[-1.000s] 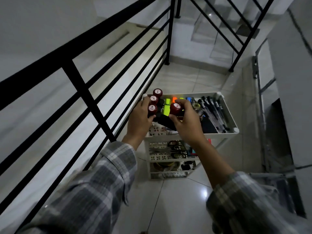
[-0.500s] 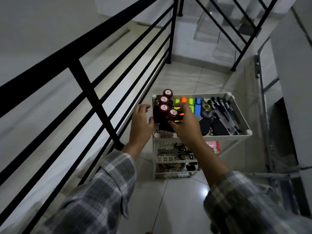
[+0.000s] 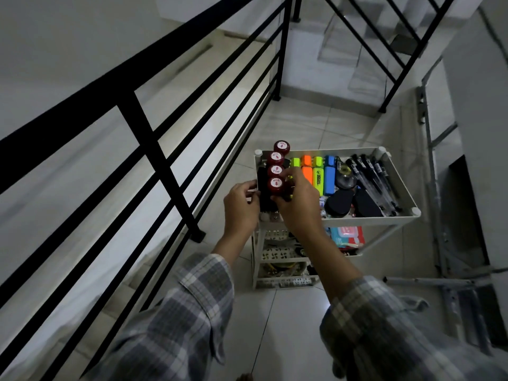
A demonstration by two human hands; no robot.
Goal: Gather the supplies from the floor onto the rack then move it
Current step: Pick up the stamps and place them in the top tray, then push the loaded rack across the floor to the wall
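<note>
On the tiled landing floor (image 3: 275, 325) beside a black railing (image 3: 154, 138) stands the white rack (image 3: 368, 220), at whose top tray's near-left corner the right hand (image 3: 298, 204) grips the nearest red-capped stamp (image 3: 276, 185) and the left hand (image 3: 242, 207) pinches the black holder (image 3: 263, 193)

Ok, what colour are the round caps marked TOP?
Dark red caps, each with a white label; the head view shows them best.

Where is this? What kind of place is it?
Probably a stair landing inside a building: a black metal railing runs along the left, white steps rise at the far end, and the floor is pale tile.
</note>
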